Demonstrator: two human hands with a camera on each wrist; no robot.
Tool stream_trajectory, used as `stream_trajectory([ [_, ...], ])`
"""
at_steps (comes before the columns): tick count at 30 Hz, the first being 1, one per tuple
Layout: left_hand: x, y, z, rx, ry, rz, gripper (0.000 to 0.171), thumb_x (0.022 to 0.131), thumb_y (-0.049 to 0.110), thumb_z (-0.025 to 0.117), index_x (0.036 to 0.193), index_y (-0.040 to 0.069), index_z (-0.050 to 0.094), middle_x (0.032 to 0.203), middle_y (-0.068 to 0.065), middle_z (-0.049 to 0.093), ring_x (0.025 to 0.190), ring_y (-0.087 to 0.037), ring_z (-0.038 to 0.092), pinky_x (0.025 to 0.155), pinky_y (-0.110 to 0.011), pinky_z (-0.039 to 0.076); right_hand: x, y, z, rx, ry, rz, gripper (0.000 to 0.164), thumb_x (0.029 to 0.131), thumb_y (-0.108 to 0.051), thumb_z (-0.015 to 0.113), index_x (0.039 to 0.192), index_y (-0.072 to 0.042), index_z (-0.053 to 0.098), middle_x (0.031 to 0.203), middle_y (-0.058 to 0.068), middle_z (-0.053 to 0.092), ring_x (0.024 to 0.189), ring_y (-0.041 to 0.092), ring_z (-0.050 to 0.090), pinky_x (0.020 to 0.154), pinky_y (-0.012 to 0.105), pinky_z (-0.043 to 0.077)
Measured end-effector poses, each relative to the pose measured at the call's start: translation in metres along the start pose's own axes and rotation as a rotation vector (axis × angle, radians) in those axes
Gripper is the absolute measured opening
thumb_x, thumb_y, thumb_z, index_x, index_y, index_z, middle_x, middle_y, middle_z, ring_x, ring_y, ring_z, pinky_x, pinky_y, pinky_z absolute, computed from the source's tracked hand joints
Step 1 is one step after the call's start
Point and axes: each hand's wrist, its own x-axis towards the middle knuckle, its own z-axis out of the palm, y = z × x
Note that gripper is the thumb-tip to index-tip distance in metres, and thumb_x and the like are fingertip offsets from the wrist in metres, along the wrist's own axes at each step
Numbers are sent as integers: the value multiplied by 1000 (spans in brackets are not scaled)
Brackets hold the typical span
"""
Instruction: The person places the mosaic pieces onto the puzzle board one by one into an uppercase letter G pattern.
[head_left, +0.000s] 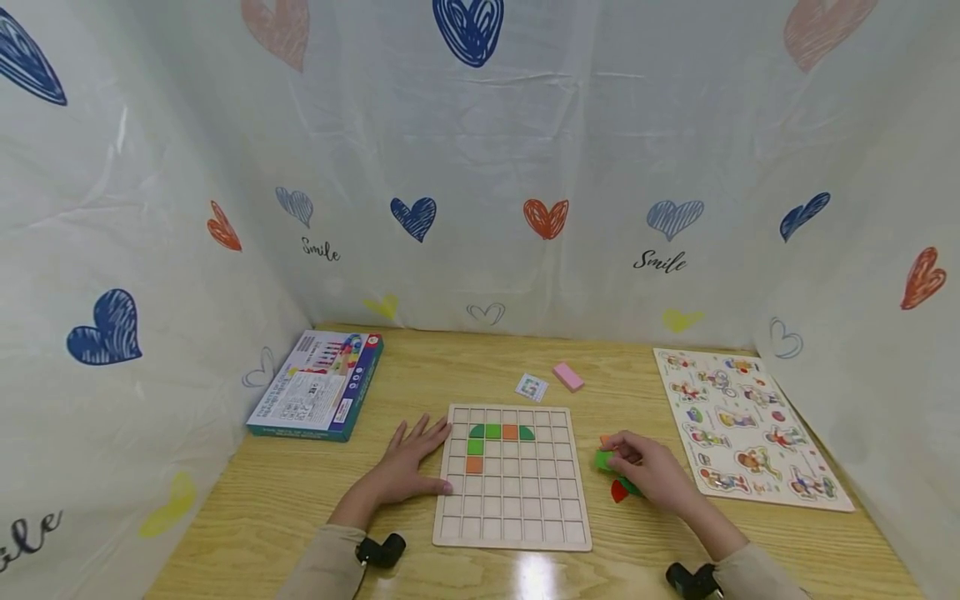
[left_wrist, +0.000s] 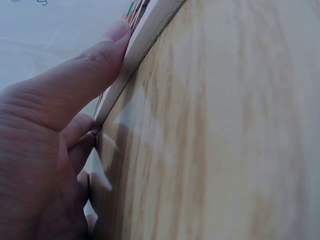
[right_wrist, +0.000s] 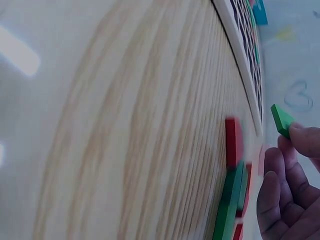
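Note:
A wooden grid board [head_left: 517, 508] lies in the middle of the table. Green and orange square tiles [head_left: 492, 432] and dark green quarter-round pieces [head_left: 527, 433] fill some cells near its top left. My left hand [head_left: 408, 467] rests at the board's left edge, fingers spread, with the thumb [left_wrist: 107, 50] touching the rim. To the right of the board, my right hand [head_left: 648, 471] pinches a green tile [right_wrist: 281, 120] between thumb and forefinger. Beneath that hand lie loose pieces, among them a red one [head_left: 618, 491], partly hidden by the fingers.
Behind the board are a small picture card [head_left: 532, 387] and a pink block [head_left: 568, 377]. A boxed set [head_left: 318, 387] lies at the back left. A picture puzzle board [head_left: 750, 425] lies on the right, beside the heart-printed curtain [head_left: 600, 150].

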Motion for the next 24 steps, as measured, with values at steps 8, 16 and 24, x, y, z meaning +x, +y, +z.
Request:
stream_trajectory([
  [8, 0, -1, 0, 16, 1, 3, 101, 84, 57, 77, 161, 11, 30, 168, -7, 24, 156, -37, 5, 122, -59, -8, 13, -29, 31, 77, -29, -26, 12, 98, -18, 69, 109, -15, 71, 90, -4, 67, 79, 9, 61, 68, 25, 52],
  [16, 0, 0, 0, 6, 3, 18, 101, 84, 57, 77, 161, 10, 31, 167, -8, 25, 156, -37, 6, 122, -60, -8, 26, -55, 66, 103, -94, -26, 9, 97, -17, 70, 105, -21, 71, 87, -7, 64, 77, 9, 60, 65, 25, 51],
  [24, -1, 1, -1, 4, 2, 14, 100, 84, 55, 77, 161, 10, 31, 167, -7, 25, 156, -37, 5, 122, -59, -9, 33, -80, 98, 86, -155, -120, 8, 97, -16, 71, 104, -20, 71, 84, -11, 63, 76, 4, 59, 68, 23, 52],
])
